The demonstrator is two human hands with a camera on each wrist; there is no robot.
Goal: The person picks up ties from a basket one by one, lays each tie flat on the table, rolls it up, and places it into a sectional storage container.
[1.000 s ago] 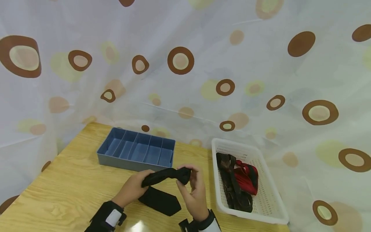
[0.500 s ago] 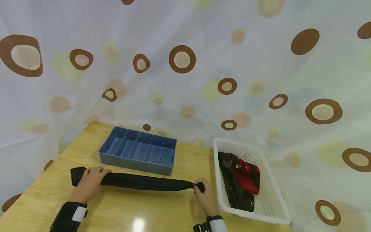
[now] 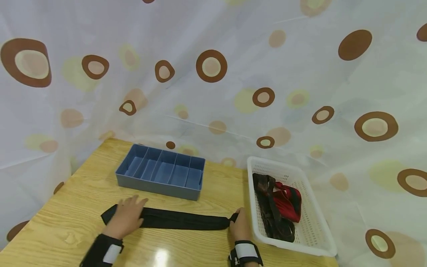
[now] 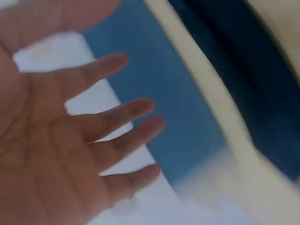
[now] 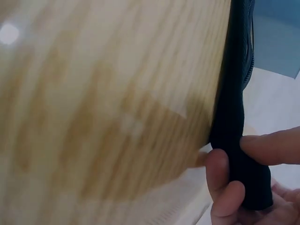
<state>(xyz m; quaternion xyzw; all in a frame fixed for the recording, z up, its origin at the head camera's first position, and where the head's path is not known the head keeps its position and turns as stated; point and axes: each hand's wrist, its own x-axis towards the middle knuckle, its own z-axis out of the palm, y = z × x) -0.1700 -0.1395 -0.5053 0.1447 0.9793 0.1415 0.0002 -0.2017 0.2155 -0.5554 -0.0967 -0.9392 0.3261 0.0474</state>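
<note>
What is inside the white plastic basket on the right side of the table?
The white plastic basket holds a red fabric item and a dark brown strap-like item draped across it. Anything beneath them is hidden.

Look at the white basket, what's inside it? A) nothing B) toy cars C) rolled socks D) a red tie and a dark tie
D: the white basket holds a red tie and a dark tie bunched together.
</note>
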